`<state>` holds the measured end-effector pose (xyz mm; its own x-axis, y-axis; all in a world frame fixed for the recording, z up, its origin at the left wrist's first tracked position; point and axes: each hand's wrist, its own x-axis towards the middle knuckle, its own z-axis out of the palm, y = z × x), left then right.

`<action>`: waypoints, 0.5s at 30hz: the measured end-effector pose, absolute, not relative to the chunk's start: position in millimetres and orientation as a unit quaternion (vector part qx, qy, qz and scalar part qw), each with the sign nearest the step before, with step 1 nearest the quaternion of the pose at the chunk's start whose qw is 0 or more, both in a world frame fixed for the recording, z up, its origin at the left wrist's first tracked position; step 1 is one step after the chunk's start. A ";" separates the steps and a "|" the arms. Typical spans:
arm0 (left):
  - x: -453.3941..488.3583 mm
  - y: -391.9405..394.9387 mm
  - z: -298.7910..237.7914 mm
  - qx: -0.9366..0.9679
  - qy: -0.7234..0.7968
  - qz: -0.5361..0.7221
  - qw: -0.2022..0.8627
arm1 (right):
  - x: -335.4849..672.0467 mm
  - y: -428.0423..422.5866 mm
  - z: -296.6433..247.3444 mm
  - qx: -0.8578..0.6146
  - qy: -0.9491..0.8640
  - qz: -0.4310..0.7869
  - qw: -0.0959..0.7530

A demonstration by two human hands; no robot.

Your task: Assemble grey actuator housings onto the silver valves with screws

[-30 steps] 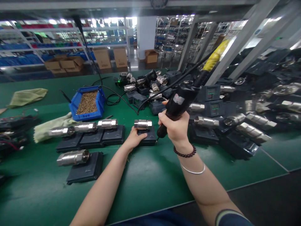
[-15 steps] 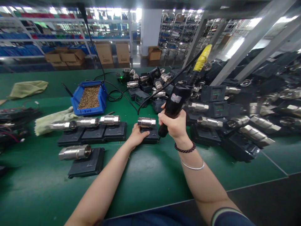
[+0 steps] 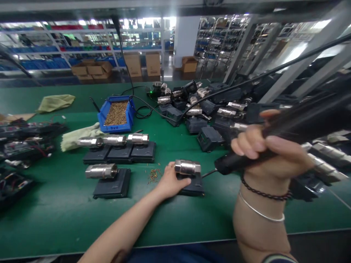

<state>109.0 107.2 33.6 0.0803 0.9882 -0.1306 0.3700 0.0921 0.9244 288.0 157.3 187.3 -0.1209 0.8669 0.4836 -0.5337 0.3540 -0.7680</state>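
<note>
- A green mat [image 3: 63,215] covers the long workbench; its near edge runs along the bottom of the view.
- Behind the bench stand rows of shelving racks [image 3: 219,40], a white pillar [image 3: 186,40] and cardboard boxes [image 3: 139,64] on the floor.
- The left hand [image 3: 171,180] steadies a black unit [image 3: 193,187] near the front edge, thumb laid across its base and fingers curled at its left end; a steel fitting [image 3: 188,167] sits on top.
- The right hand [image 3: 268,149] is wrapped tightly round a black electric screwdriver [image 3: 296,124], its tip just right of the unit.
- Loose screws [image 3: 154,175] lie just left of the hand.
- A blue bin [image 3: 102,117] of brass screws carries a front label, too blurred to read.
- More units [image 3: 120,151] sit in a row to the left; a heap [image 3: 208,109] fills the back right.
</note>
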 end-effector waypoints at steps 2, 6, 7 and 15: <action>115.2 77.9 36.4 0.570 0.608 0.317 0.453 | 294.8 153.7 195.5 -0.188 -0.516 0.530 0.646; 97.7 42.3 39.2 0.603 0.553 0.297 0.493 | 298.4 154.5 199.4 -0.256 -0.468 0.526 0.663; 87.3 39.9 38.4 0.612 0.548 0.301 0.483 | 298.1 155.4 199.2 -0.265 -0.454 0.529 0.666; 34.0 72.8 16.8 0.652 0.676 0.253 0.234 | 291.5 158.1 199.7 -0.287 -0.448 0.522 0.667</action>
<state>34.0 72.8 16.8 -0.0413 0.9991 0.0135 0.7618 0.0227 0.6474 291.5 158.1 199.7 0.0547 0.9531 0.2977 -0.4391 0.2907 -0.8501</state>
